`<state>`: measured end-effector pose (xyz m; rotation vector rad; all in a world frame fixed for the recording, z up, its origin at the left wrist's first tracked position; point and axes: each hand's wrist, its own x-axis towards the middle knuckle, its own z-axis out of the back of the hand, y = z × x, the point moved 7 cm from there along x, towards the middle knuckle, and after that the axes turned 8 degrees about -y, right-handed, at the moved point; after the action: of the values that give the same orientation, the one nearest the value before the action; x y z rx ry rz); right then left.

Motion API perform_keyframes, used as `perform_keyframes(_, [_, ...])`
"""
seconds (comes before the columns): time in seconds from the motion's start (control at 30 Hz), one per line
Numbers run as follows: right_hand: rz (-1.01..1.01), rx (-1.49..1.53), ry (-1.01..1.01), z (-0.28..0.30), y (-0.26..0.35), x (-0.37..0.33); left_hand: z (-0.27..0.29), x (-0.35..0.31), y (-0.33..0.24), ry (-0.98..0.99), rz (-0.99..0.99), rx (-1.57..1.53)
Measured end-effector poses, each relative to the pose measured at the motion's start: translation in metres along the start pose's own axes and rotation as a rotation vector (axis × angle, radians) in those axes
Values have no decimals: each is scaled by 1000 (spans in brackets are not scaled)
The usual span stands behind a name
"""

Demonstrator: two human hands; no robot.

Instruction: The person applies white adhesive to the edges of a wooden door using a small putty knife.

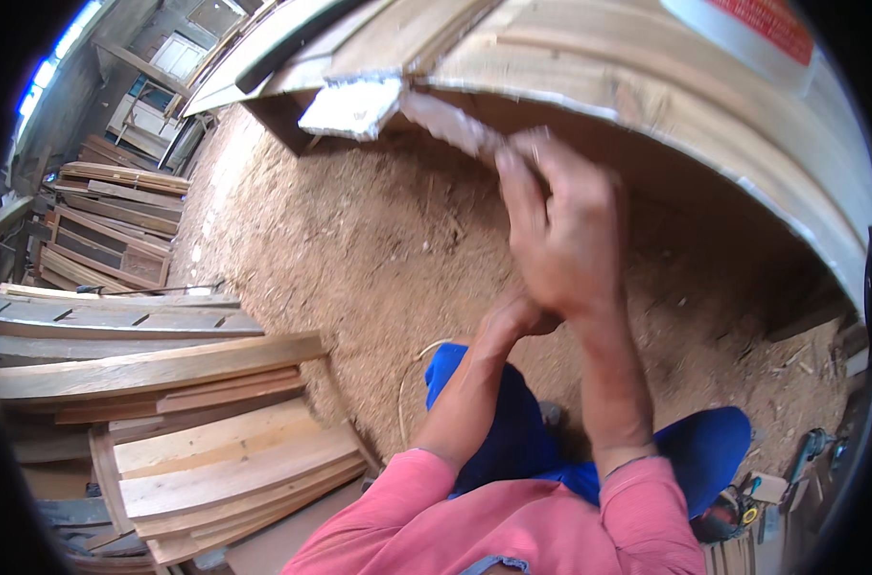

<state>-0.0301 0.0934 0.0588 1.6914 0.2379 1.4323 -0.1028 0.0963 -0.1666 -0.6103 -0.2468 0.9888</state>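
My right hand [568, 225] is closed on one end of a narrow, whitish, coated stick [445, 123], slightly blurred. The stick's other end meets a flat white-coated piece [354, 107] at the edge of the wooden panel [589, 57]. Whether the two are one tool I cannot tell. White paste-like smears run along the panel's near edge. Below my right wrist is my left hand [530, 314]; its fingers are hidden behind the right forearm.
A white container with a red label [762, 29] stands on the panel. Stacked planks [234, 470] lie at the left, more timber [119, 225] farther back. Sawdust-covered ground [359, 220] spreads below the panel. Tools [810, 455] lie at the lower right.
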Motion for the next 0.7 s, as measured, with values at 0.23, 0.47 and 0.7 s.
perform_keyframes(0.23, [-45, 130, 113, 48, 28, -37, -38, 45, -5, 91, -42, 81])
perform_keyframes(0.47, [-178, 307, 107, 83, 16, -42, -102, 91, -15, 215, -58, 163])
perform_keyframes(0.7, [-313, 411, 64, 105, 16, -33, -126, 100, -37, 202, -218, 230])
